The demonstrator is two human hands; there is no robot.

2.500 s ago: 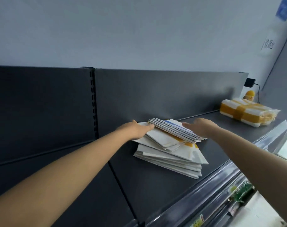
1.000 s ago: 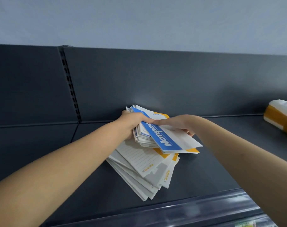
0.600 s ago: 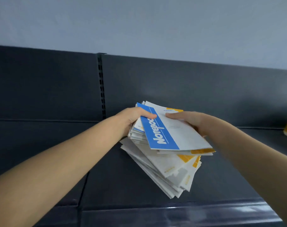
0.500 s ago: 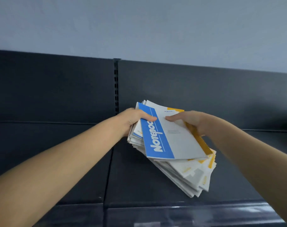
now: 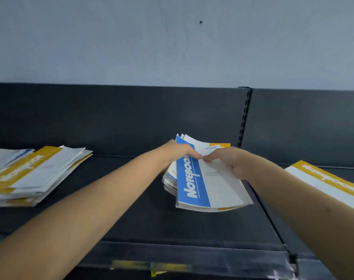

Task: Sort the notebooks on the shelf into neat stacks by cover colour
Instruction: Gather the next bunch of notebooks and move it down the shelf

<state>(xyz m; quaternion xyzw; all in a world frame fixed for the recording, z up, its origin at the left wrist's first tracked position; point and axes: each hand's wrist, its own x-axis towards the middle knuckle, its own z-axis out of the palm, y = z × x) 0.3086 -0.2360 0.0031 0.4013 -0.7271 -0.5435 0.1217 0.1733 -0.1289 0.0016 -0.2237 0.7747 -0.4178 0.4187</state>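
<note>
- Left hand [image 5: 178,152] and right hand [image 5: 222,160] both grip the far end of a fanned bundle of notebooks [image 5: 208,184], a blue cover on top, over the dark shelf [image 5: 141,209].
- The covers look thin, floppy and probably slippery, so the bundle is best pinched near the spines.

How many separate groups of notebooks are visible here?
3. The left pile lies on the shelf; the middle bundle is held by the left hand and right hand; the right pile is partly hidden behind the right arm.
</note>
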